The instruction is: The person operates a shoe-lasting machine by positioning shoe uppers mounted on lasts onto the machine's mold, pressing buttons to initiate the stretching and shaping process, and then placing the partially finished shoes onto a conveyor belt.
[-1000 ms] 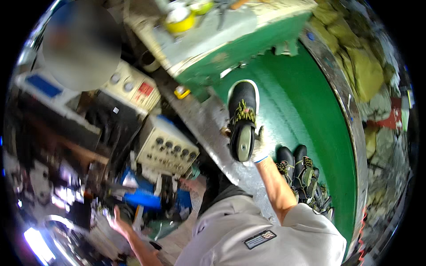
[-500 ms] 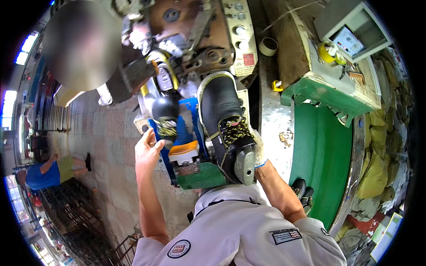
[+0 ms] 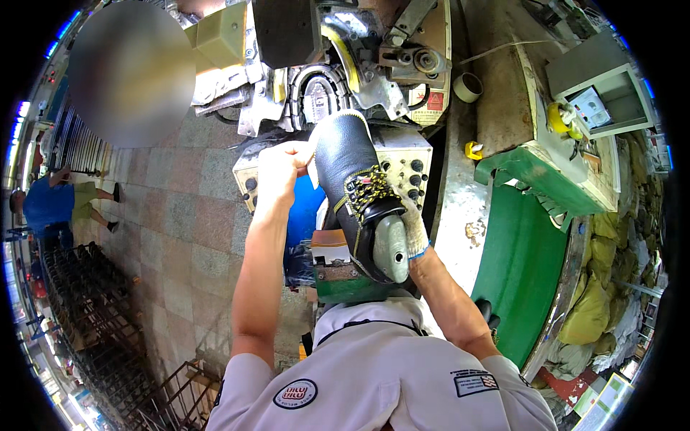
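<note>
Left hand pinches the black boot at its toe; gloved right hand grips the heel. A loose hold could misalign the toe at the machine.

A factory floor of square reddish and grey tiles spreads to the left of the grip. Directly beyond the grip stands a large metal shoe-making machine with a beige control panel of black knobs. To the right of the grip runs a green conveyor belt with a steel edge, and past it a green workbench. Yellow sacks pile at the far right. Black wire racks stand far left, near a person in blue. Bright light falls evenly from overhead.
</note>
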Action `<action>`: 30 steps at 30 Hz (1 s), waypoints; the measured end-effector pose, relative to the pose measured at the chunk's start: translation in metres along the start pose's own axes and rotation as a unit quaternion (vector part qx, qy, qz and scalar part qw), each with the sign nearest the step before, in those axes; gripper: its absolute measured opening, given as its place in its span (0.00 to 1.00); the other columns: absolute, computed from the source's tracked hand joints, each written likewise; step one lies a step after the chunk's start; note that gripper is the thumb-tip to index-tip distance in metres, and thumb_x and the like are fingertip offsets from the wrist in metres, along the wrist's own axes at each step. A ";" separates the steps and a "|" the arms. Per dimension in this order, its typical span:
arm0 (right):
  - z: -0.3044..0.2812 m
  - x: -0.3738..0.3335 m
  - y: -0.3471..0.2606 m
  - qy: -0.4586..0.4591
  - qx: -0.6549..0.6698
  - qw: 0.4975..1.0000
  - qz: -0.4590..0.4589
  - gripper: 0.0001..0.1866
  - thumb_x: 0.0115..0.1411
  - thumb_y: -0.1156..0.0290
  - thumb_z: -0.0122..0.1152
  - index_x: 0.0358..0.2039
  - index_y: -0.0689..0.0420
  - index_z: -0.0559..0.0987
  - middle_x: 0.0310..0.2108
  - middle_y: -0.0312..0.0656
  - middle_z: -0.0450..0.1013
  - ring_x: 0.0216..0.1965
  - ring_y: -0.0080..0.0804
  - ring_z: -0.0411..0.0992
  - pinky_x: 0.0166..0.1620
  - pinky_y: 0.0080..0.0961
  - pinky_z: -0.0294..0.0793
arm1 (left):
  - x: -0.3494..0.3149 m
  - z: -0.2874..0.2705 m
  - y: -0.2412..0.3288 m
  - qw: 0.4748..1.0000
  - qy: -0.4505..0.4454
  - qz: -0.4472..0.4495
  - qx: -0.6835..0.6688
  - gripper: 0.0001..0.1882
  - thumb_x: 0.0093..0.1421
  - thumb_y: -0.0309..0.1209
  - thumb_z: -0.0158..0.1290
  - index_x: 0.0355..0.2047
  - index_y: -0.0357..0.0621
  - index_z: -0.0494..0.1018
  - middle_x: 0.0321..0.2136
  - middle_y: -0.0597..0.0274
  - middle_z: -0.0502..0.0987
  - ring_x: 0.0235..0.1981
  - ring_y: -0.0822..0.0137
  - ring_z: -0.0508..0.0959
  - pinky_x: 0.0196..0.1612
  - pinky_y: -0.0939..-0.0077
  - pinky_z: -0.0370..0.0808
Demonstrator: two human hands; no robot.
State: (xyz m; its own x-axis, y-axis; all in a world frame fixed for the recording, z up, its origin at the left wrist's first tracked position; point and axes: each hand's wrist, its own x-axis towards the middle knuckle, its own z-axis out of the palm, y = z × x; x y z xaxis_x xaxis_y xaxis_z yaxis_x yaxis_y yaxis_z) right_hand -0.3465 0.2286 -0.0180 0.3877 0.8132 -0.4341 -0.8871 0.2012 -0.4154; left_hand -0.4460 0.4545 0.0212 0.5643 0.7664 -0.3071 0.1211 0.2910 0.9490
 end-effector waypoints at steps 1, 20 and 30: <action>0.006 -0.002 0.002 0.003 0.045 0.999 0.008 0.25 0.73 0.61 0.48 0.64 0.61 0.68 0.58 0.44 0.73 0.55 0.34 0.74 0.58 0.33 0.76 | 0.002 -0.002 0.001 0.998 -0.002 -0.025 -0.051 0.04 0.54 0.22 0.57 0.28 0.36 0.81 0.23 0.70 0.77 0.24 0.79 0.71 0.29 0.82 0.67; 0.037 0.063 0.003 -0.018 -0.056 0.998 -0.038 0.29 0.69 0.59 0.58 0.66 0.61 0.68 0.57 0.40 0.74 0.52 0.27 0.75 0.56 0.27 0.76 | 0.059 0.005 -0.032 0.961 0.209 0.178 0.025 0.16 0.70 0.36 0.53 0.45 0.33 0.79 0.31 0.64 0.79 0.30 0.75 0.74 0.34 0.78 0.71; 0.049 0.104 0.004 0.047 -0.230 0.957 -0.172 0.28 0.69 0.62 0.59 0.64 0.65 0.70 0.53 0.41 0.76 0.50 0.23 0.73 0.55 0.20 0.72 | 0.015 0.007 -0.049 0.944 0.089 0.237 0.212 0.24 0.74 0.37 0.40 0.66 0.39 0.65 0.50 0.40 0.79 0.42 0.61 0.80 0.49 0.68 0.75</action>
State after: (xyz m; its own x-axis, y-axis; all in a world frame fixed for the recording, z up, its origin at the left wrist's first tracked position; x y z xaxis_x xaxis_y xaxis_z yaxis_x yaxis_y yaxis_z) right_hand -0.3216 0.3412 -0.0254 0.6767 0.6856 -0.2685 -0.5066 0.1690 -0.8455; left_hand -0.4379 0.4476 -0.0297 0.4957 0.8480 0.1877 0.2271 -0.3351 0.9144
